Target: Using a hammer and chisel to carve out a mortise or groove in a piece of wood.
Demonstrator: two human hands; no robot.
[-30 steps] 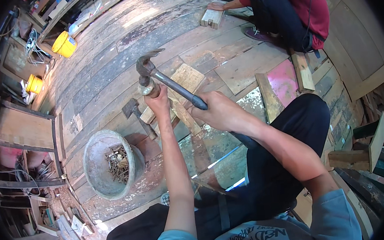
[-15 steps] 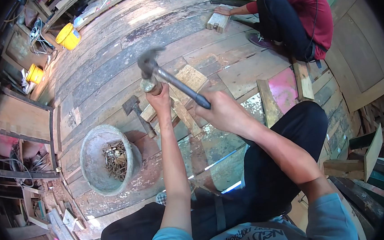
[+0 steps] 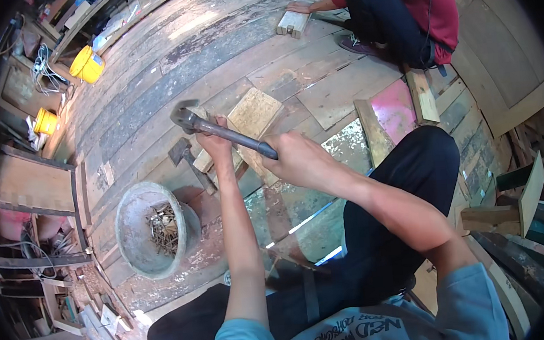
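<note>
My right hand [image 3: 293, 159] is closed round the lower grip of a claw hammer [image 3: 234, 136], whose dark head is up at its left end. My left hand [image 3: 216, 147] is wrapped round a thick, round-topped tool handle [image 3: 201, 116]. The hammer head covers much of that handle's top, and its lower end is hidden by my hand. Under and beside my left hand lie a light square wooden block [image 3: 255, 114] and short wooden strips [image 3: 203, 161]. Close on the left, a second hammer-like tool [image 3: 192, 167] with a dark head rests on the floorboards.
A grey bucket [image 3: 128, 210] holding nails or thin scraps stands left of my forearm. At the upper right a person [image 3: 388, 20] crouches, one hand on a pale wooden block [image 3: 292, 23]. Yellow buckets [image 3: 87, 66] stand far left; timber pieces [image 3: 490, 218] lie at right.
The hammer head has come down and left, now overlapping the top of the handle in my left hand. The whole view has shifted slightly. The crouching person's hand stays on the block.
</note>
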